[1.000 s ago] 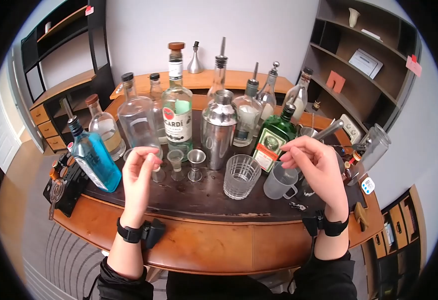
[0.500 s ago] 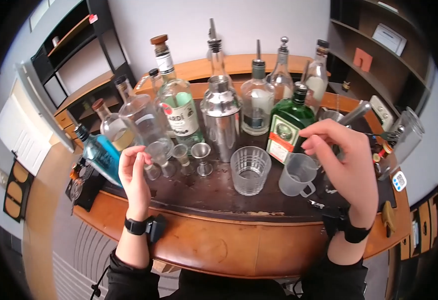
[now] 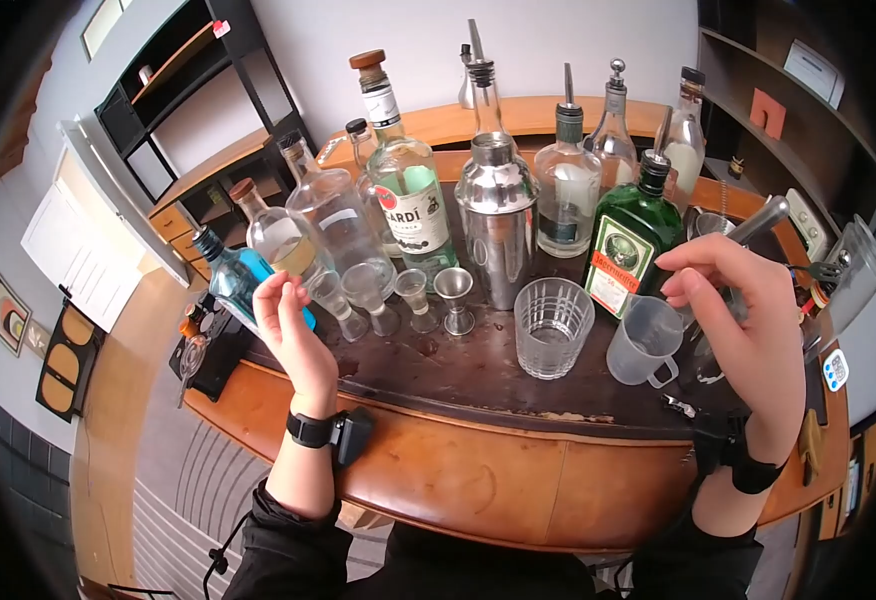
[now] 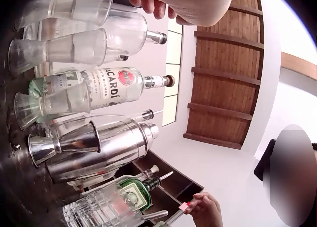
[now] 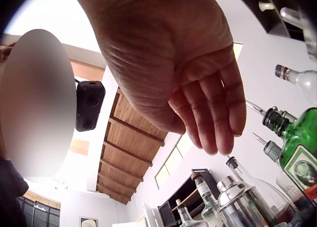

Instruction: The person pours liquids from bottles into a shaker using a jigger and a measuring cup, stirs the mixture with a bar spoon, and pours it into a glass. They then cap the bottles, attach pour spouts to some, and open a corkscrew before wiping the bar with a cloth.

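Note:
In the head view my left hand (image 3: 298,335) hovers over the left part of the dark mat, fingers loosely bent and holding nothing, beside small clear jiggers (image 3: 364,297) and the blue bottle (image 3: 248,280). My right hand (image 3: 743,325) hangs in the air above the frosted jug (image 3: 644,342), its fingers relaxed around nothing, near the green bottle (image 3: 630,245). Between the hands stand a cut-glass tumbler (image 3: 554,330), a metal jigger (image 3: 456,300) and a steel shaker (image 3: 496,220). The right wrist view shows the right palm (image 5: 173,64) with its fingers together.
Several clear bottles stand behind, among them one with a red-dotted label (image 3: 408,205). A black caddy (image 3: 220,350) is at the left edge of the wooden bar (image 3: 458,485). Glass containers (image 3: 853,270) stand at the right. Shelving (image 3: 198,85) lines the wall.
The head view has turned, so the bottles sit further right in it. My right hand appears a little closer to the camera. Both hands remain empty and raised.

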`<state>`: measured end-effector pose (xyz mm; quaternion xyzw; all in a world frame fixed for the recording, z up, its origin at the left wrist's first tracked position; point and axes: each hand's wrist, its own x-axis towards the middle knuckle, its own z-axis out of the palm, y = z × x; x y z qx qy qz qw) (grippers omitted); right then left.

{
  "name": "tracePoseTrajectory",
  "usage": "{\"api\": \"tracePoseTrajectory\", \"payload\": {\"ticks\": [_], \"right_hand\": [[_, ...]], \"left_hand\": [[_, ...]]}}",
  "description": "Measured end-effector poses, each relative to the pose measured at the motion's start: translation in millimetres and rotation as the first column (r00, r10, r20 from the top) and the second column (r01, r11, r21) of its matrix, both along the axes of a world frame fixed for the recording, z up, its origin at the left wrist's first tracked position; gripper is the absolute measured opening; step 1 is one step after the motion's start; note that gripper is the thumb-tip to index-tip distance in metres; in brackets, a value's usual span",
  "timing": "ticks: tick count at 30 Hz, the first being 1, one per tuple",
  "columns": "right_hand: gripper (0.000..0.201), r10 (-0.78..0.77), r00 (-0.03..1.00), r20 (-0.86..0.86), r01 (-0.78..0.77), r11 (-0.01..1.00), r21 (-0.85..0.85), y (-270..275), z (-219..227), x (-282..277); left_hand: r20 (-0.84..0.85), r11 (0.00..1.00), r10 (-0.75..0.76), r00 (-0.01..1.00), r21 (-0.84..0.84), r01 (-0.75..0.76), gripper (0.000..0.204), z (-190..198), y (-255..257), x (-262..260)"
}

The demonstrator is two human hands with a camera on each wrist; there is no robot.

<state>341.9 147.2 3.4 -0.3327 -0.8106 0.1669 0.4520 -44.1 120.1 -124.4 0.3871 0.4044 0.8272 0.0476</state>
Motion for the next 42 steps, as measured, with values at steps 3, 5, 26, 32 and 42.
{"api": "tracePoseTrajectory", "payload": {"ticks": [3,5,26,32,42], "right_hand": [[0.011,0.01,1.0,-0.004,-0.01,1.0,-0.014,0.3,-0.6,-2.3],[0.011,0.012,1.0,0.0,-0.012,1.0,-0.006,0.5,0.0,0.8],[0.057,0.185,0.978,-0.094,-0.205,0.931,-0.302,7.6,-14.6,-49.8],[0.07,0.114,0.993,-0.03,-0.118,0.948,-0.295,61.4,-14.5,-88.7],[0.116,-0.066,0.97,0.233,0.133,0.949,-0.286,98.0,-23.8,-149.5]], "left_hand": [[-0.003,1.0,-0.016,1.0,-0.01,0.016,0.016,-2.5,-0.5,-4.8],[0.024,0.999,-0.041,0.999,0.001,0.041,0.017,-3.4,1.0,-2.6],[0.083,0.989,-0.145,0.986,-0.005,0.146,0.01,4.2,-3.3,3.5],[0.065,0.985,-0.175,0.982,0.021,0.174,0.011,9.2,-8.6,5.5],[0.111,0.971,-0.238,0.965,0.023,0.237,0.011,9.7,-10.0,5.0]]}}
